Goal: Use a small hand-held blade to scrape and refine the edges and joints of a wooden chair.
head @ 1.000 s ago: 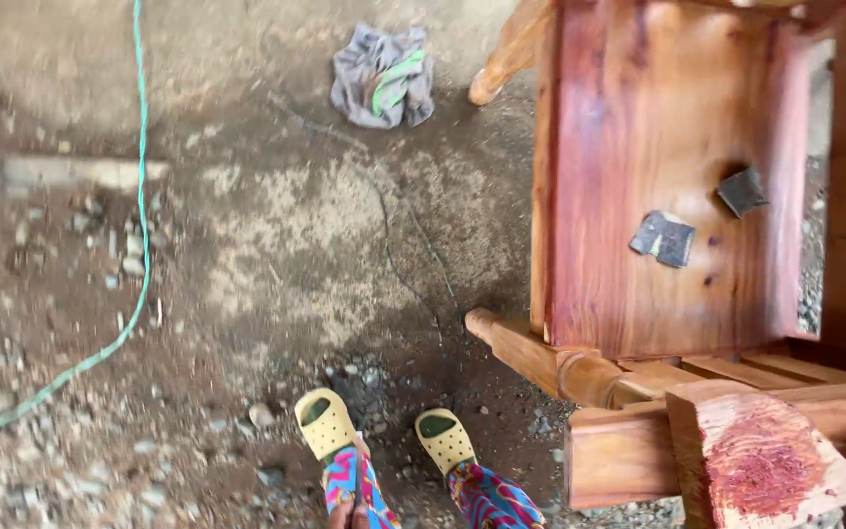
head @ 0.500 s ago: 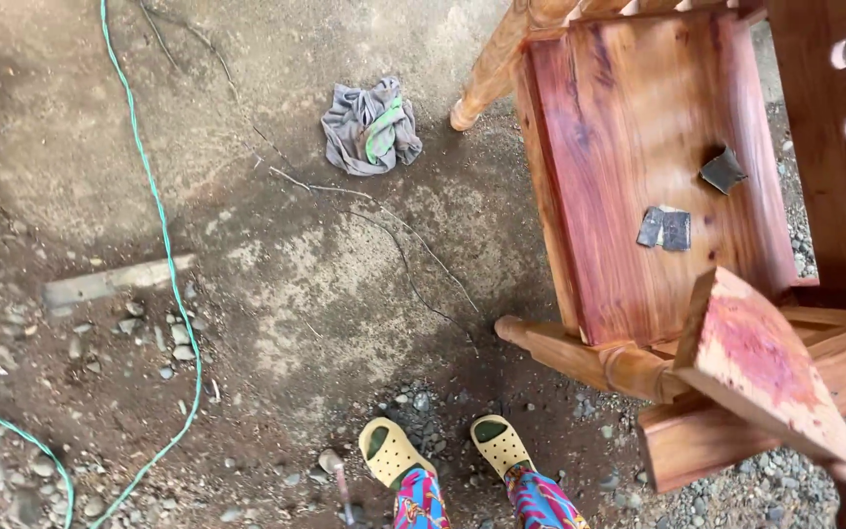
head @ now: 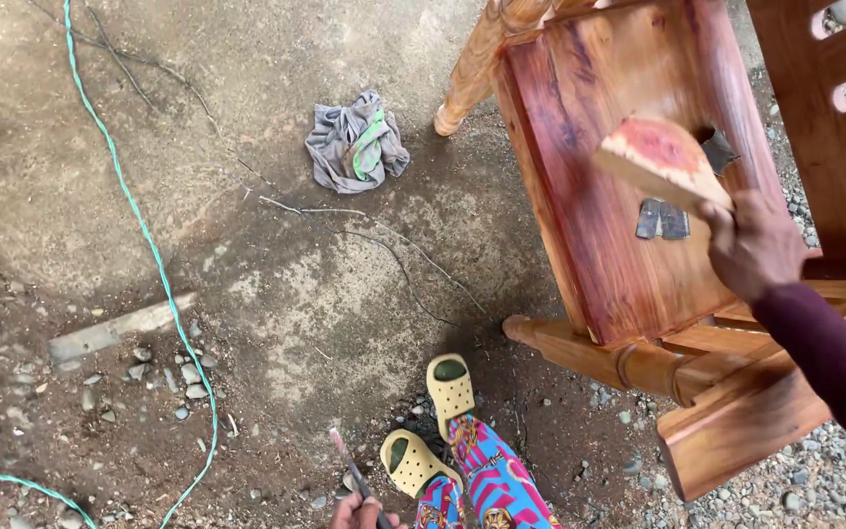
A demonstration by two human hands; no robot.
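Right hand (head: 751, 245) closed around 1 end of a wood block (head: 660, 157), fingers wrapped tight, sleeve dark. Block wedge-shaped, reddish face up, pale edge, sticking out up and left of the hand, held in the air above the chair seat (head: 609, 196). Seat reddish, glossy, directly under the hand and block. Just left of the hand, flat on the seat: 2 small grey sandpaper pieces (head: 664, 219), side by side. A 3rd dark piece (head: 719, 150) above the hand, just beside the block's far edge. Slatted chair back (head: 829, 118) to the right of the hand. Turned chair legs (head: 589, 358) below and left of the hand, a second leg (head: 467, 78) well up and left.

Left hand (head: 356, 511) at the bottom edge, mostly cut off, gripping a thin stick (head: 350, 470) pointing up and left; exact grip hard to tell beyond fingers closed on it. Just right of that hand: 2 yellow slippers (head: 433, 421) and patterned blue-pink trousers (head: 487, 485). Well above it, a crumpled grey-green rag (head: 354, 142) on the concrete floor (head: 247, 245). Far to its left, a green cord (head: 149, 245) curving across the floor, a flat grey strip (head: 115, 331) beside it, and loose pebbles (head: 159, 377).
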